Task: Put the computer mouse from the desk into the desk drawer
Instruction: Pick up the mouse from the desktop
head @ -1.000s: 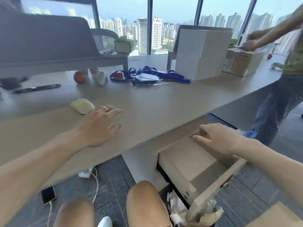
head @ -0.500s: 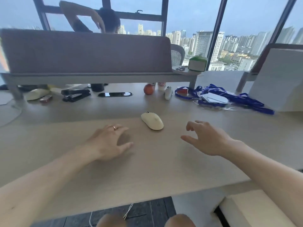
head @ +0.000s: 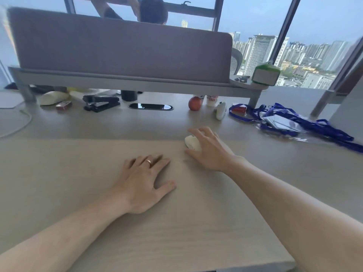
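On the pale surface (head: 196, 222), just right of centre, the cream mouse (head: 191, 141) lies with its long axis running roughly 10 to 4 o'clock, its visible rounded end toward 10. The right hand (head: 211, 152) curls over it from 4 o'clock, fingers wrapped around its far side, thumb at the near edge. The left hand (head: 144, 183) rests flat and open at 7 o'clock of the mouse, holding nothing.

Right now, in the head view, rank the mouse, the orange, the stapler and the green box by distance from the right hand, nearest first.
1. Mouse: under the right hand, fingers curled over it.
2. Orange: just beyond the hand, beneath the shelf.
3. Green box: up on the shelf, beyond and to the right.
4. Stapler: far to the left, beneath the shelf.

The green box and stapler are close to call.
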The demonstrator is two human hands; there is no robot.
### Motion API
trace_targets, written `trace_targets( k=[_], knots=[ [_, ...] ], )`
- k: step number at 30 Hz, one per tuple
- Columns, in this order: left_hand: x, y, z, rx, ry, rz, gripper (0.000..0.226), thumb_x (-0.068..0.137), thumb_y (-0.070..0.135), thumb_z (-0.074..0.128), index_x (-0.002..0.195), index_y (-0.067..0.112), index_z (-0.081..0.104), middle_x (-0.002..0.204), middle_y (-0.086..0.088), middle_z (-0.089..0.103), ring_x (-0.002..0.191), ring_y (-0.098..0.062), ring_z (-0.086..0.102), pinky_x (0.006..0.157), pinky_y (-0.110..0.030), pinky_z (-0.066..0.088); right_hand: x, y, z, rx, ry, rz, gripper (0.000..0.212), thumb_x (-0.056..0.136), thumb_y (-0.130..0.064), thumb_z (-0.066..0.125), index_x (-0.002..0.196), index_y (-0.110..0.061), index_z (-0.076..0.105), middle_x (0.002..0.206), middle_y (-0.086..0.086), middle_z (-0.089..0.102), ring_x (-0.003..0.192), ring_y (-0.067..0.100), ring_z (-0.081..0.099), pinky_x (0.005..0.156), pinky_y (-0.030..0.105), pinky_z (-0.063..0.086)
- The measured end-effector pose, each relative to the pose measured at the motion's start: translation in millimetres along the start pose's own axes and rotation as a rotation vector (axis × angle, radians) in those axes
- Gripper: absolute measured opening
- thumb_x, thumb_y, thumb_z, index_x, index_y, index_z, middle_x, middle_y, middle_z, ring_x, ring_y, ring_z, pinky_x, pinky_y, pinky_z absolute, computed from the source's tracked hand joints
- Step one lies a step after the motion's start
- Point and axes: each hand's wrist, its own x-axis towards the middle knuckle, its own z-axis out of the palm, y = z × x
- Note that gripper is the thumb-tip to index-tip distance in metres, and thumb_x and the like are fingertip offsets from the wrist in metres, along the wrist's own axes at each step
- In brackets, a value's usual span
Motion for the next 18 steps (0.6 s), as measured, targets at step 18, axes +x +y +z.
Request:
trace_targets(
  k=[18],
  knots=[
    [0.3,-0.7,3.3,-0.007,0.015,0.016,0.079,0.083,0.081,0.017,0.151,0.042,0.024,0.162,0.014,0.022,0.147,-0.01,0.017,0.117,-0.037,0.01,-52.5,49.3,-3.4,0.004,0.114,-0.094,0.045,0.096,-0.036,0.05,0.14,-0.031,0.052,0.141,-0.005,0.048,0.124,0.018,0.052,0.104,0.03,0.041]
  ],
)
